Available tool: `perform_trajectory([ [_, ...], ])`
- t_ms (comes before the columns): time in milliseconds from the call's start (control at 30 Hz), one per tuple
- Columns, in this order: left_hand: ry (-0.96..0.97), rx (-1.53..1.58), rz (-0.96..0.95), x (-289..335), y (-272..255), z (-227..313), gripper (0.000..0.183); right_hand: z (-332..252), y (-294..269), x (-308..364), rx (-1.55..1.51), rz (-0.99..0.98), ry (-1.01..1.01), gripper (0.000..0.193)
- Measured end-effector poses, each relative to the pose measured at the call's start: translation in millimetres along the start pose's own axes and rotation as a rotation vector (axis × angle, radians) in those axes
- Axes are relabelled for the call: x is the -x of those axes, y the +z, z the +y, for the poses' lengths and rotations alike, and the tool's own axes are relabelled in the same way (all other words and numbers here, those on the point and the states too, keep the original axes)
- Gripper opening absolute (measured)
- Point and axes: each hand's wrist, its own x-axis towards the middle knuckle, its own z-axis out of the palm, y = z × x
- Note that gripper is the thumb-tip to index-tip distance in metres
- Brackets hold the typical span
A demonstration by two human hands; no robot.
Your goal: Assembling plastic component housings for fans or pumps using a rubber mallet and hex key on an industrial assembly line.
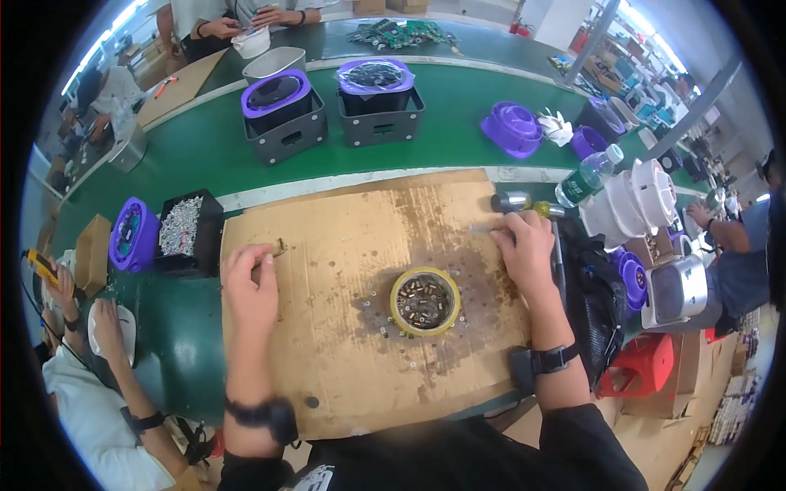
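My left hand [250, 282] rests at the left edge of a brown cardboard sheet [327, 360], its fingers curled in toward the thumb. Just beyond those fingertips is a small dark piece [281, 245]; whether they grip it I cannot make out. Over the sheet's right side my right hand [526, 250] has thumb and fingers bent together. Some thin, pale thing [479, 228] shows at its fingertips, too faint to name. Between the hands stands a round tape roll [396, 315] with small brass-coloured and dark metal parts [424, 301] inside. Small rings and nuts lie scattered around it.
Left of the sheet are a black bin [214, 225] of small metal parts and a purple housing [133, 235]. A screwdriver [540, 209], a bottle [589, 176] and stacked white housings [626, 200] sit right. Grey crates [286, 139] stand ahead. Co-workers' hands [106, 327] work nearby.
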Motion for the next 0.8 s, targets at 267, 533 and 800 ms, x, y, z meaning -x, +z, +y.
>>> perform_trajectory([
  [267, 0.057, 0.009, 0.041, -4, -3, 2, 0.012, 18, 21, -4, 0.006, 0.266, -0.121, 0.009],
  [533, -0.066, 0.465, 0.157, -9, -9, -1, 0.017, 21, 15, -6, -0.764, 0.280, 0.232, 0.016],
  [800, -0.006, 0.238, -0.149, 31, -28, 46, 0.018, 41, 21, -1, -0.741, 0.047, 0.186, 0.020],
])
